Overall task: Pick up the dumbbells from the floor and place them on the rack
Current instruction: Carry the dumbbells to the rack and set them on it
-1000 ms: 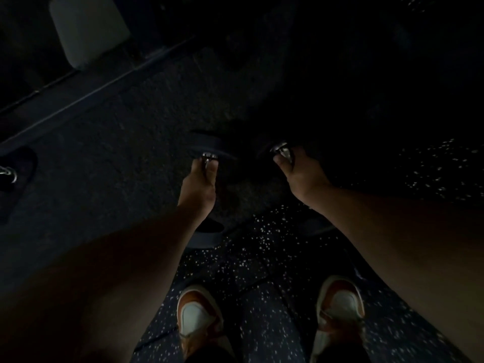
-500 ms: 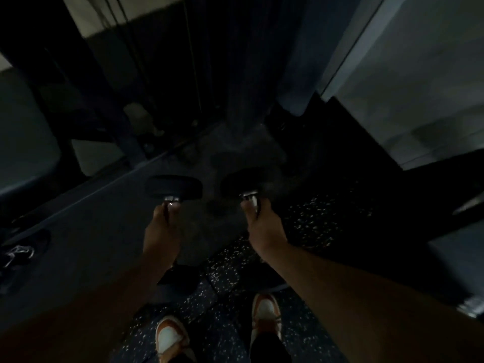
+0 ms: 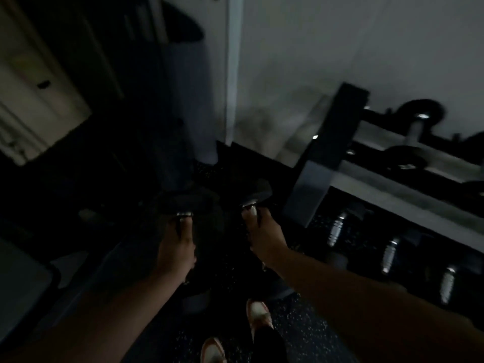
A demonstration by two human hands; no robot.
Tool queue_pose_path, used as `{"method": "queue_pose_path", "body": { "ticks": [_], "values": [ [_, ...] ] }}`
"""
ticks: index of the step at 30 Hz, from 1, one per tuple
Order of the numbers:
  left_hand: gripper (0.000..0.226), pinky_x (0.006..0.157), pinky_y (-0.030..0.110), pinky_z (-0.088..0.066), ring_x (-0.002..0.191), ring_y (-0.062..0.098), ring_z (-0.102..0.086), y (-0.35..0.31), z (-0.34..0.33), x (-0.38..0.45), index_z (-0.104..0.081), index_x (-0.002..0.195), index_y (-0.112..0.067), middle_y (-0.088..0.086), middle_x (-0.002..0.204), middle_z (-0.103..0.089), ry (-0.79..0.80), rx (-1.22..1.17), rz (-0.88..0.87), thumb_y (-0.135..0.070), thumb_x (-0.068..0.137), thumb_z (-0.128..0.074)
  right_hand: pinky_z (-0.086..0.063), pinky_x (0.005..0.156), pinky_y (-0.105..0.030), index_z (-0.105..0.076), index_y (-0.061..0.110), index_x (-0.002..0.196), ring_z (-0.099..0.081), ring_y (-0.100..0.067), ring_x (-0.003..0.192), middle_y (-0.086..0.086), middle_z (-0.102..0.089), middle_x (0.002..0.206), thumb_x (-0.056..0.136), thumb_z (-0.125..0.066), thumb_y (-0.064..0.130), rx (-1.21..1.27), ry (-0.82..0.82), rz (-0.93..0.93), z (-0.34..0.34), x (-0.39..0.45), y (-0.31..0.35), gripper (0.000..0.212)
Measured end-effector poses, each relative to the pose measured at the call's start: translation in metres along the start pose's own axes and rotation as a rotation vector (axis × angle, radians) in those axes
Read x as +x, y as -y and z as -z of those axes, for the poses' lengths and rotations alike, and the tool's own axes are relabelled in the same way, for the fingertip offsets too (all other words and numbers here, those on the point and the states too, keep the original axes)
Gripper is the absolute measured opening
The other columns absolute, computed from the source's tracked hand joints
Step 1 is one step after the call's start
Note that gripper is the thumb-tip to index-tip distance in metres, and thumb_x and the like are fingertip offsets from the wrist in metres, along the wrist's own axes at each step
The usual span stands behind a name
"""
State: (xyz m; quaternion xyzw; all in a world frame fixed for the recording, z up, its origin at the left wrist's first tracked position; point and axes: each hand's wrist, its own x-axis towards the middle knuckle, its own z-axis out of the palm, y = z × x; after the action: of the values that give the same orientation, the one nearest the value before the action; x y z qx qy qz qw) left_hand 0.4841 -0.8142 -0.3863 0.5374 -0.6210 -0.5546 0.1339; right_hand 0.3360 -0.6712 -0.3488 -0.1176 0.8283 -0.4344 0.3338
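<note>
I see my left hand (image 3: 178, 247) and right hand (image 3: 264, 234) each gripping a dumbbell (image 3: 188, 203); the rack (image 3: 392, 179) at right holds more dumbbells.

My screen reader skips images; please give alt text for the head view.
Dim gym: left hand and right hand each grip a dumbbell, beside a dumbbell rack at right that holds others.

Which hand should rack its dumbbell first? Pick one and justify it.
Right, most likely. The right hand holds its dumbbell beside the rack, which stands on the right. The left hand, gripping the other dumbbell, is farther from it and would have to cross over.
</note>
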Motion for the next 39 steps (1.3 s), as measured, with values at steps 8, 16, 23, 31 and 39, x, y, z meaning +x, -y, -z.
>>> {"method": "queue_pose_path", "body": {
  "ticks": [8,16,23,31,39],
  "values": [
    [0.052,0.041,0.03,-0.046,0.042,0.03,-0.058,-0.103,-0.072,-0.077,-0.055,0.103,-0.018,0.009,0.066,-0.057,0.261,0.136,-0.209,-0.066,0.095,-0.035,-0.037,0.066,-0.026,-0.049,0.029,0.097,-0.057,-0.015,0.075,0.006,-0.062,0.083,0.095,-0.047,0.054,0.08,-0.365,-0.026,0.125,-0.086,-0.002,0.025],
    [0.036,0.037,0.027,-0.043,0.034,0.018,-0.049,-0.162,-0.199,-0.182,-0.055,0.1,-0.025,0.009,0.06,-0.055,0.554,0.131,-0.31,-0.059,0.097,-0.044,-0.05,0.072,-0.04,-0.052,0.018,0.103,-0.065,-0.036,0.085,-0.006,-0.067,0.091,0.097,-0.05,0.049,0.222,-0.605,-0.101,0.271,-0.159,-0.055,0.032],
    [0.028,0.037,0.026,-0.041,0.037,0.018,-0.047,-0.188,-0.312,-0.298,-0.055,0.09,-0.032,0.009,0.06,-0.053,0.732,0.149,-0.337,-0.059,0.096,-0.046,-0.048,0.059,-0.025,-0.052,0.021,0.096,-0.062,-0.026,0.076,0.004,-0.063,0.079,0.096,-0.051,0.048,0.233,-0.77,-0.121,0.399,-0.221,-0.12,0.028],
    [0.03,0.037,0.027,-0.042,0.038,0.02,-0.049,-0.203,-0.437,-0.395,-0.056,0.1,-0.024,0.01,0.062,-0.056,0.821,0.207,-0.362,-0.052,0.099,-0.047,-0.04,0.067,-0.026,-0.052,0.025,0.094,-0.061,-0.018,0.078,0.011,-0.062,0.077,0.095,-0.05,0.052,0.214,-0.819,-0.187,0.523,-0.262,-0.199,0.027],
    [0.03,0.036,0.023,-0.04,0.032,0.016,-0.043,-0.228,-0.573,-0.414,-0.055,0.1,-0.022,0.011,0.062,-0.053,0.875,0.196,-0.319,-0.05,0.1,-0.045,-0.037,0.073,-0.026,-0.053,0.028,0.094,-0.059,-0.013,0.082,0.014,-0.062,0.08,0.094,-0.052,0.052,0.22,-0.845,-0.244,0.625,-0.229,-0.26,0.024]
  ]
}}
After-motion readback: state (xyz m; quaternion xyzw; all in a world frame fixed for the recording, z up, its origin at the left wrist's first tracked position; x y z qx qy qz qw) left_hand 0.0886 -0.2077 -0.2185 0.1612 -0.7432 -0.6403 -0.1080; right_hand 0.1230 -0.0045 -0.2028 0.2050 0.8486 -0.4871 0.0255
